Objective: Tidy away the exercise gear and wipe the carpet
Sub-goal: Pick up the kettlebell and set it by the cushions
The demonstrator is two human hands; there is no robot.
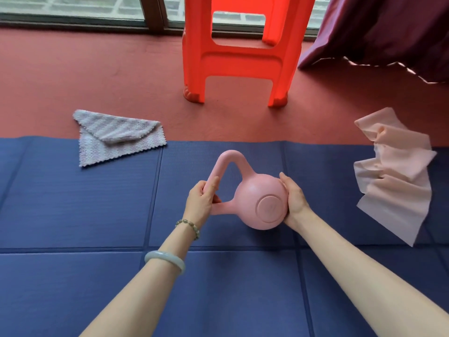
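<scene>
Blue mat (73,210), cloth (119,137), pink band (396,173)

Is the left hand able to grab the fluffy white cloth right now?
Probably not yet. The left hand is wrapped around the pink kettlebell handle. The cloth lies uncovered up on the left, with bare blue mat between, so letting go first should free it.

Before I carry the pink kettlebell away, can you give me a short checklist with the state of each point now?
1. Left hand closed on the handle of the kettlebell: ok.
2. Right hand supporting the ball: ok, palm flat against it.
3. Kettlebell clear of the blue mat: cannot tell.
4. Path to the red stool free: ok.
5. Wiping cloth within reach: ok.
6. Pink band tidied: not ok, it lies crumpled.
</scene>
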